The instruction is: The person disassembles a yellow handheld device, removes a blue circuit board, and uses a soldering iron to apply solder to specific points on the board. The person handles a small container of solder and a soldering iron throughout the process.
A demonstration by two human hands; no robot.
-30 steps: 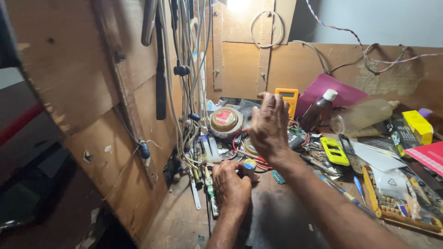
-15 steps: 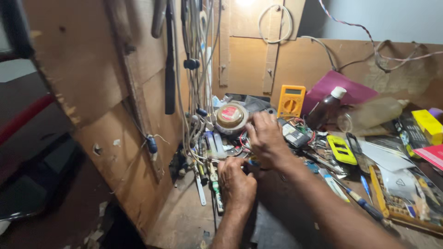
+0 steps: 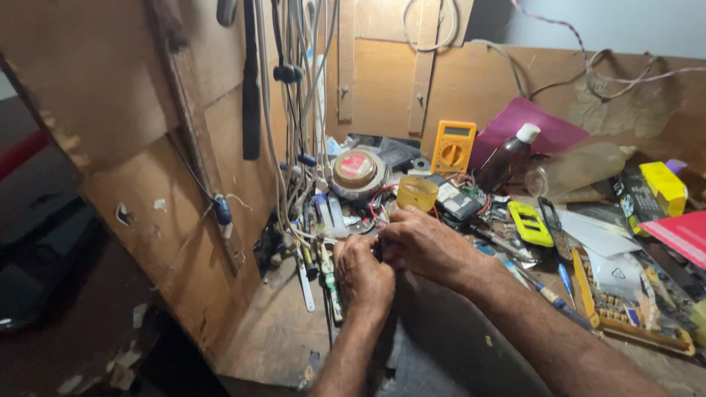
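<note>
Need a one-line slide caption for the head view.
Both hands, left hand and right hand, meet over a cluttered wooden workbench near a yellow multimeter.

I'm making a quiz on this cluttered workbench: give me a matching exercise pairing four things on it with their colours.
Things:
1. multimeter
2. bottle
3. small cup
4. sheet against the back wall

Colours:
A. dark brown with a white cap
B. magenta
C. orange-yellow, upright at the back
D. translucent yellow

Pairs: 1-C, 2-A, 3-D, 4-B

Left hand curled knuckles-up, right hand touching it, fingers bent, forearms converging
</note>
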